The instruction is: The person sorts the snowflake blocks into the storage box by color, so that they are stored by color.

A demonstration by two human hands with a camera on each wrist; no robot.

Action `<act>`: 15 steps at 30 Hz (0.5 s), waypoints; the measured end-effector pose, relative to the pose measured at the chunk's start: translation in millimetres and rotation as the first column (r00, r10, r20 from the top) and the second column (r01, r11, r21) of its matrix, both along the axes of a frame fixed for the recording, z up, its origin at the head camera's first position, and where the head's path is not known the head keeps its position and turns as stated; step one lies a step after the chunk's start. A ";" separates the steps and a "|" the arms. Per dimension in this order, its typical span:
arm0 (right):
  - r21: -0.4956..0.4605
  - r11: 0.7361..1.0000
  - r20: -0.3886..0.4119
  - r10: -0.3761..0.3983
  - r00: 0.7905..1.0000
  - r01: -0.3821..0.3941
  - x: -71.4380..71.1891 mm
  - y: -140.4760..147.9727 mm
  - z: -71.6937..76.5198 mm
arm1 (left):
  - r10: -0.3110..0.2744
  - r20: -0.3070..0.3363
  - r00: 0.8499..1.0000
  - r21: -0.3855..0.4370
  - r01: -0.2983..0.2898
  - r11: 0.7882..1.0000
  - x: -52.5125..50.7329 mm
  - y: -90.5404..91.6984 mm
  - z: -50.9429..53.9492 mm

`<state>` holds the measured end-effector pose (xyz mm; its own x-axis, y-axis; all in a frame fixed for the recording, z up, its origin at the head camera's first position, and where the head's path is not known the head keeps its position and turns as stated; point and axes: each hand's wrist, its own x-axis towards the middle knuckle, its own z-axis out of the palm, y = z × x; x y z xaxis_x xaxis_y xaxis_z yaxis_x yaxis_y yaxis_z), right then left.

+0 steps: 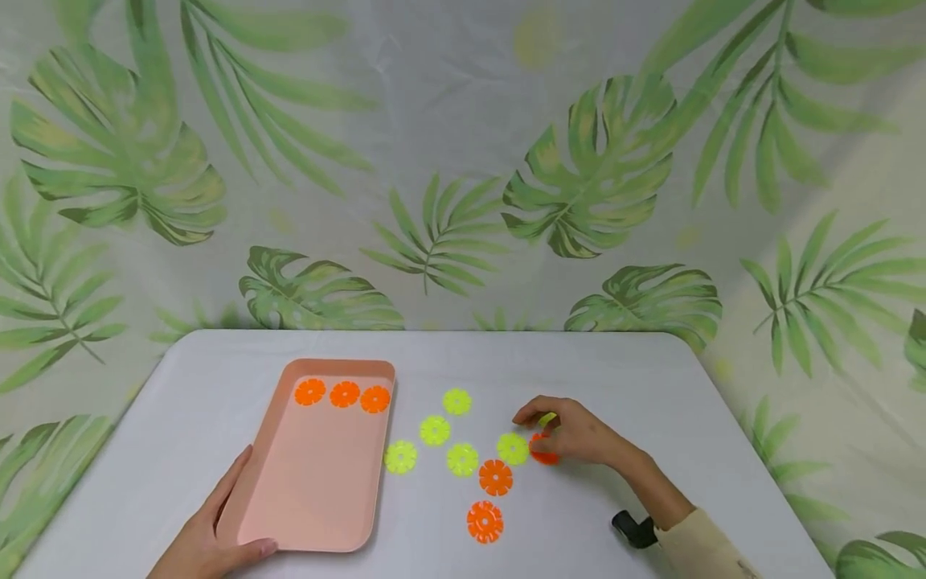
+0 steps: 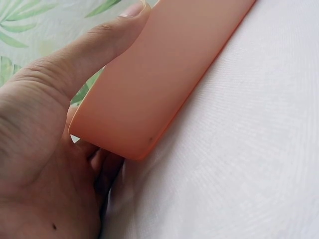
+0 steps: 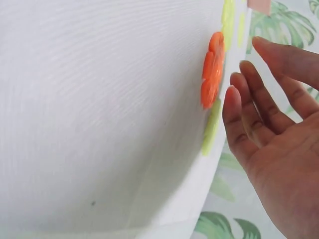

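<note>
Head view: pink tray (image 1: 311, 474) left of centre in the frame, on a white-covered table (image 1: 615, 370). Left hand (image 1: 210, 537) at the tray's lower left corner; left wrist view shows it clamped there, thumb along the wall, other fingers partly hidden behind. Cannot tell whether that corner is raised.

Inside the tray: 3 orange discs (image 1: 345, 394), notched like flowers, in a row along the far end. Rest of the tray floor bare.

Outside, centre to right of centre: 3 more of orange colour. 1 lies low (image 1: 485, 521), 1 just above it (image 1: 495, 478), and a redder-looking disc (image 1: 546, 459) sits partly covered by the right hand (image 1: 567, 430). Also 6 lime discs: 5 in plain sight, scattered from the tray's right edge to the middle of the frame; a half-hidden lime disc (image 1: 547, 419) shows beneath the fingers.

Right hand, right wrist view: fingers loosely bent and apart, nothing between them, the orange piece just beside the fingertips. No contact that I can make out.

Progress, my judgement: roughly half the orange placed, 3 in and 3 out. No lime in the tray; whether any belongs there, cannot tell. The row's far end looks filled across.
</note>
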<state>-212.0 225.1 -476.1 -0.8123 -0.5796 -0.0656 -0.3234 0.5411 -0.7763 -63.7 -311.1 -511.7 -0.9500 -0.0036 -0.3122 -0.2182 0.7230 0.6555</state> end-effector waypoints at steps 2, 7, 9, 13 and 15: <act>0.011 1.000 -0.004 0.003 1.000 -0.003 -0.9 1.7 0.7 | 0.002 0.008 1.000 -0.002 -0.002 1.000 -0.6 -0.8 1.9; 0.052 0.999 0.001 0.000 1.000 0.000 -1.3 7.0 1.2 | 0.014 0.031 0.999 0.036 -0.015 0.999 -0.7 -0.2 3.8; 0.066 0.998 0.004 0.007 1.000 -0.007 -0.1 9.4 1.2 | 0.016 0.028 0.999 0.060 -0.018 0.998 -0.1 0.2 3.3; 0.083 0.996 0.003 0.025 1.000 -0.025 2.4 12.9 0.2 | 0.013 0.003 1.000 0.073 -0.013 0.997 0.7 0.7 1.2; 0.087 0.995 0.004 0.041 0.999 -0.041 2.5 12.5 -1.5 | 0.015 0.008 1.000 0.079 -0.016 0.997 1.8 0.1 0.7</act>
<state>-209.5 237.6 -477.6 -0.7876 -0.6045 -0.1193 -0.3450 0.5930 -0.7275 -61.9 -311.0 -511.0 -0.9475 0.0064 -0.3196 -0.2345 0.6656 0.7085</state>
